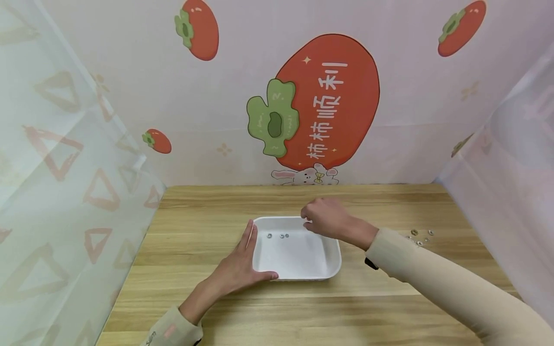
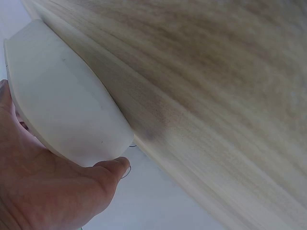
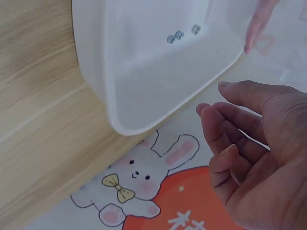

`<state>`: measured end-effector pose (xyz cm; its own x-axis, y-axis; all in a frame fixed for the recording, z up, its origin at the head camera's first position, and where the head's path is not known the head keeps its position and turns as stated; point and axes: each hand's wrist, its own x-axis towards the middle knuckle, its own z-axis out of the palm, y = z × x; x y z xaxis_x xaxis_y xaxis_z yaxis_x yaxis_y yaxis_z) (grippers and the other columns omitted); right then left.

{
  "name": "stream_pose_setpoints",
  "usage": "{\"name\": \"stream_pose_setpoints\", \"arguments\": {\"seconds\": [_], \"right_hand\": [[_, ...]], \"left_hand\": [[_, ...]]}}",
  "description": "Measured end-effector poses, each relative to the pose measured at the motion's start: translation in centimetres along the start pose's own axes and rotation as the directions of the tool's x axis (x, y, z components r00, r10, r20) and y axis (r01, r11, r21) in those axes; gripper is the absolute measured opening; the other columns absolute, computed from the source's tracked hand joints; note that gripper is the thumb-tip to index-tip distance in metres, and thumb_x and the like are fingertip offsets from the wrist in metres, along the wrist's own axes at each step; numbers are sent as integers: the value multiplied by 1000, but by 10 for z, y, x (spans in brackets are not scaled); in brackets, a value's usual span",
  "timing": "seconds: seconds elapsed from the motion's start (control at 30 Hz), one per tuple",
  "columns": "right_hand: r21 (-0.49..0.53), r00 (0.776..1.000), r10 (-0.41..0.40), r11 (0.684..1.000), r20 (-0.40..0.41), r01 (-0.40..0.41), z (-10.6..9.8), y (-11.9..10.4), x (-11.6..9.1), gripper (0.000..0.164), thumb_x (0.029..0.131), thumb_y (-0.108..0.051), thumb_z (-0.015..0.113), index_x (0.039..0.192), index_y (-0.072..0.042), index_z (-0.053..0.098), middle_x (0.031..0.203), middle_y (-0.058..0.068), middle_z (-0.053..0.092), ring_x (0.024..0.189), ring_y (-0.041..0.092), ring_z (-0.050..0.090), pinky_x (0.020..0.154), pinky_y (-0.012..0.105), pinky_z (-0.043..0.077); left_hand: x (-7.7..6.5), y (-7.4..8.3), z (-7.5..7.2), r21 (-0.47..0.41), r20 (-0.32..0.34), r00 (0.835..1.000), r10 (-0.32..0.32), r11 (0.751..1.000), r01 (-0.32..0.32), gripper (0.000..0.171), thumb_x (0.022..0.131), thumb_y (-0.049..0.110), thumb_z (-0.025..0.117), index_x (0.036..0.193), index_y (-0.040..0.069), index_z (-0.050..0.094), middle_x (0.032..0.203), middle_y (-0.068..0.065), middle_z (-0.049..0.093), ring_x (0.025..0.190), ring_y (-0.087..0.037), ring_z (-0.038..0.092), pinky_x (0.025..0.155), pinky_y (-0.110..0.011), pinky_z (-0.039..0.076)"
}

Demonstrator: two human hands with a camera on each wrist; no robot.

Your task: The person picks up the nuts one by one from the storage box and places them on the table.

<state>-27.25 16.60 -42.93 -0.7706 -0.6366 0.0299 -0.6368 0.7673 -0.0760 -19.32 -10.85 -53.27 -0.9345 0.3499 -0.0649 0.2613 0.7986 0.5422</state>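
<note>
A white rectangular tray (image 1: 292,262) lies on the wooden table. My left hand (image 1: 235,269) rests against its left side, fingers straight along the edge and thumb along the near rim. Three small ring-shaped metal pieces, like nuts (image 1: 282,236), sit apart inside the tray towards the back left; the right wrist view shows them as silvery nuts (image 3: 179,35). Over the tray's back right corner is my right hand (image 1: 324,218). The right wrist view shows this hand (image 3: 259,148) with loosely bent fingers, its thumb apart from them and nothing held.
Several small metal rings (image 1: 419,243) lie scattered on the table to the right, beyond my right forearm; one ring (image 1: 414,232) is brass-coloured. A printed backdrop (image 1: 233,168) stands along the table's back edge, with pale curtains (image 1: 65,192) at both sides.
</note>
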Motion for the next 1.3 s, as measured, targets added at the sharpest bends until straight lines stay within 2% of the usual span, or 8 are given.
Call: {"name": "stream_pose_setpoints", "arguments": {"seconds": [0.17, 0.27, 0.53, 0.73, 0.93, 1.07, 1.3], "right_hand": [[-14, 997, -1, 1000, 74, 2, 9, -7, 14, 18, 91, -22, 85, 106, -12, 85, 91, -1, 80, 75, 15, 69, 63, 32, 55], [-11, 995, 0, 1000, 99, 1, 16, -11, 21, 17, 92, -23, 85, 106, -13, 86, 86, -1, 79, 68, 14, 62, 57, 30, 47], [-35, 990, -8, 999, 140, 13, 28, -21, 34, 12, 92, -21, 85, 101, -14, 85, 77, -1, 74, 64, 15, 53, 56, 29, 36], [-66, 985, -23, 997, 170, 35, 39, -27, 41, 13, 94, -22, 83, 103, -13, 84, 75, -2, 69, 64, 16, 53, 56, 28, 39], [-86, 980, -21, 996, 197, 39, 46, -30, 44, 12, 96, -20, 81, 105, -12, 81, 75, -1, 65, 66, 15, 55, 58, 28, 47], [-114, 980, -27, 992, 199, 50, 51, -32, 45, 10, 99, -18, 76, 105, -12, 80, 76, 0, 64, 65, 15, 55, 58, 27, 49], [-161, 982, -39, 985, 185, 70, 62, -32, 46, 10, 102, -17, 71, 97, -14, 79, 73, -1, 63, 61, 14, 51, 55, 28, 48]], "left_hand": [[0, 0, -1, -7, 2, 1000, -2, 1000, 2, 140, 78, 74, 81, 170, 5, 3, 178, -1, -14, 152, -42, 40, 94, -54, 60], [0, 0, -1, -12, 2, 1000, -3, 1000, 3, 140, 78, 74, 81, 170, 6, 2, 178, 0, -15, 152, -42, 40, 95, -55, 59], [-1, 0, -2, -3, 0, 1000, 6, 1000, -6, 139, 78, 74, 81, 170, 6, 1, 178, -1, -14, 152, -42, 40, 94, -54, 59], [-1, 0, -2, -7, -1, 1000, 12, 1000, -12, 139, 79, 74, 81, 170, 5, 2, 179, -3, -12, 152, -42, 39, 96, -56, 58], [-1, 0, -2, 3, -10, 1000, 25, 1000, -25, 139, 78, 75, 80, 170, 5, 2, 179, -10, -7, 153, -42, 39, 97, -55, 58], [-2, -1, -2, 13, -14, 999, 32, 999, -31, 140, 78, 76, 79, 170, 4, 2, 179, -11, -6, 153, -42, 39, 97, -55, 58], [-2, 0, -2, 7, -10, 999, 39, 999, -39, 139, 79, 76, 78, 170, 4, 1, 179, -9, -8, 154, -40, 36, 98, -55, 58]]}}
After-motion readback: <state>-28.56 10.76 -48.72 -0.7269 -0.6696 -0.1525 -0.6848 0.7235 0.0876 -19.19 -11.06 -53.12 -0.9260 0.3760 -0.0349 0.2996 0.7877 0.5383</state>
